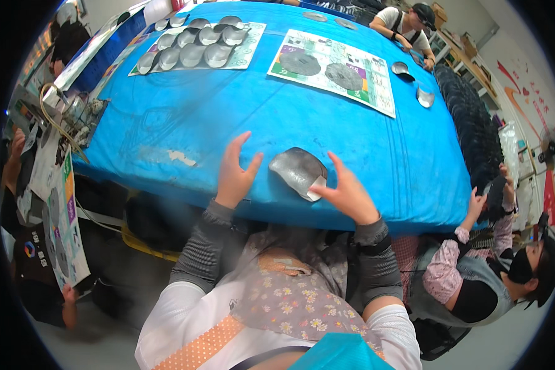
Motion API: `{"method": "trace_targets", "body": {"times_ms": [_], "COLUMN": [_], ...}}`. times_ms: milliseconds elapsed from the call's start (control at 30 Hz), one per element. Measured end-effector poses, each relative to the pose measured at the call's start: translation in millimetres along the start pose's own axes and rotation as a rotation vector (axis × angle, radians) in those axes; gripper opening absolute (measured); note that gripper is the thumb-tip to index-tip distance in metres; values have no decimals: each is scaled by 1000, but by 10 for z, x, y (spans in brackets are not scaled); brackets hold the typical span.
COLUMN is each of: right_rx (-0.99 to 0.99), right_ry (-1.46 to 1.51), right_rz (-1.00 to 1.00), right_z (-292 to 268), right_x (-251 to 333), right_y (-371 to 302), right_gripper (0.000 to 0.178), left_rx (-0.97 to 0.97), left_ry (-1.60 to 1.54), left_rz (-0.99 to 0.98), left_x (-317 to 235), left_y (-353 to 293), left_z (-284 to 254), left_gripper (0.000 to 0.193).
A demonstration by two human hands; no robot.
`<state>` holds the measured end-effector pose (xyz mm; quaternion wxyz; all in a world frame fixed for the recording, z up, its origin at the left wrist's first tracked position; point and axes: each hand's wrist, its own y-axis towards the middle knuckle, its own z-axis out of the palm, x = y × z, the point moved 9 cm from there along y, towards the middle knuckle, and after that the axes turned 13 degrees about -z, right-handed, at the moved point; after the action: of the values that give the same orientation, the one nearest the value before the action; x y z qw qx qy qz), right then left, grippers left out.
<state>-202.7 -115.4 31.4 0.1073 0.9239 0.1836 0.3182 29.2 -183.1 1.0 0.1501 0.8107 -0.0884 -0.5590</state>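
A grey, curved, shell-shaped piece (298, 171) with a pale lower edge lies on the blue-covered table (185, 129), near its front edge. To its left, my left hand (236, 176) hovers apart from it, open, with thumb and fingers spread and nothing between them. On the other side is my right hand (350, 196), also open. Its thumb tip overlaps the piece's lower right rim, touching or just above it; its index finger points up and away. I cannot tell what material the piece is.
Similar curved pieces lie in rows on a printed sheet (243, 61) at the far left. Another printed sheet (376, 92) bears two flat grey ovals. Two loose pieces lie at the right. Stacked dark pieces (468, 117) line the right edge. Co-workers are at the right, far right and left.
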Motion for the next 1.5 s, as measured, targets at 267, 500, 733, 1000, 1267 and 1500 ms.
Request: {"method": "trace_targets", "body": {"times_ms": [267,500,733,1000,1267,1500], "right_rx": [107,7,-23,154,67,-14], "right_ry": [-150,-366,-512,-524,-547,-370], "right_rz": [92,77,316,308,309,115], "right_z": [14,321,180,112,38,-515], "right_x": [-1186,-1503,-1746,-1633,-1687,-1912], "right_y": [1145,2152,2407,2296,2087,1425], "right_gripper": [60,64,66,60,54,41], "left_rx": [-100,-95,-74,-60,-35,-45], "left_ry": [120,160,194,173,172,157], "left_rz": [140,107,97,76,51,57], "left_x": [-178,-187,-173,-191,-140,-99], "left_y": [-53,-70,-84,-74,-57,-41], "left_z": [-97,-77,-25,-43,26,15], "left_gripper": [29,27,26,22,20,17]}}
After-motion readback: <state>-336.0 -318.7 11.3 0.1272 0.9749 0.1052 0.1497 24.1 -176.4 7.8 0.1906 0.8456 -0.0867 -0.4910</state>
